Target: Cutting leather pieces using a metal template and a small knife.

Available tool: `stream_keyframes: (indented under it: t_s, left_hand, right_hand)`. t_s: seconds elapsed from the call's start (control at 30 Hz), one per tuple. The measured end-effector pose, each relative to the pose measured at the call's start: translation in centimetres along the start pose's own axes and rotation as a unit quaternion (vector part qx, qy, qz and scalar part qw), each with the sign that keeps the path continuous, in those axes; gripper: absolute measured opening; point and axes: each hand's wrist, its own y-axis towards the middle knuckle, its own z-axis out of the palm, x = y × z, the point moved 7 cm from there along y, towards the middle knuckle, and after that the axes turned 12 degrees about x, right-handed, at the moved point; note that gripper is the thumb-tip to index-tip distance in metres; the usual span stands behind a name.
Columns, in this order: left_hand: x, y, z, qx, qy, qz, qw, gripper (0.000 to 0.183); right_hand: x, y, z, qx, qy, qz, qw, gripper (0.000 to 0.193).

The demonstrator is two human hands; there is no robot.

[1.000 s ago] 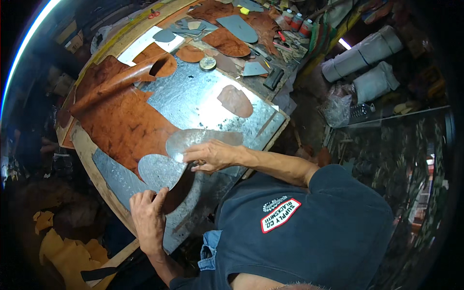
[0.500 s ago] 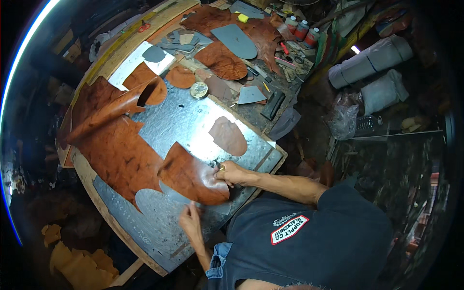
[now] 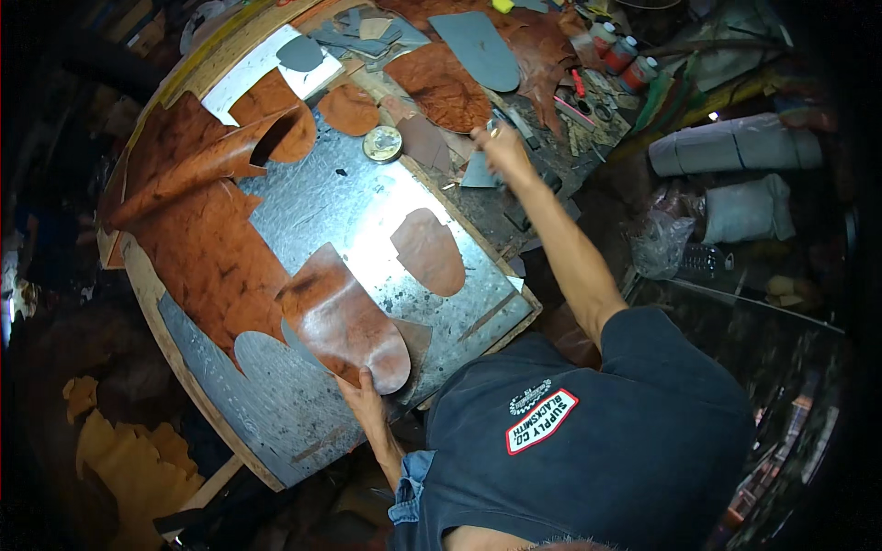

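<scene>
My left hand [image 3: 365, 397] pinches the rounded near end of a brown leather piece [image 3: 342, 317], thumb on top and fingers beneath. That piece lies over the bench, its far end beside the large brown hide [image 3: 216, 266]. Stretched out to the far right, my right hand [image 3: 505, 151] hovers over the cluttered tool area, close to a grey angular scrap [image 3: 480, 172]. Its fingers are bent and partly smeared, so whether they hold anything is unclear. Between the hands, a pale brown rounded leather piece [image 3: 430, 253] rests on the shiny metal plate [image 3: 367, 207].
A round tin [image 3: 382, 144] sits at the plate's far edge. Beyond are a grey rounded template [image 3: 475, 50], a dark brown leather oval [image 3: 436, 87] and several red bottles [image 3: 621, 55]. A white roll [image 3: 735, 147] lies off to the right. The wooden bench edge [image 3: 230, 445] runs nearest left.
My right hand has left the leather piece and swung far and right to the tools. My left hand has taken hold of the piece's near end, now turned narrower and paler.
</scene>
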Motion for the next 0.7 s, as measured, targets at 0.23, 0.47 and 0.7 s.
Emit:
stream_keyframes:
  t_s: [0.23,0.47,0.7]
  left_hand:
    - [-1.1,-1.9,-4.3,-0.071,-0.090,0.087,0.990,0.064]
    - [2.4,-0.3,-15.4,-0.082,-0.282,0.125,0.948,0.052]
    - [15.5,-3.8,-22.0,-0.161,-0.257,-0.120,0.945,0.047]
  right_hand:
    - [-5.6,9.3,0.0,0.024,0.060,0.121,0.991,0.017]
    - [-6.4,15.5,-9.6,0.033,0.309,0.015,0.950,0.028]
    - [12.4,-3.7,7.1,0.288,0.312,-0.184,0.887,0.024]
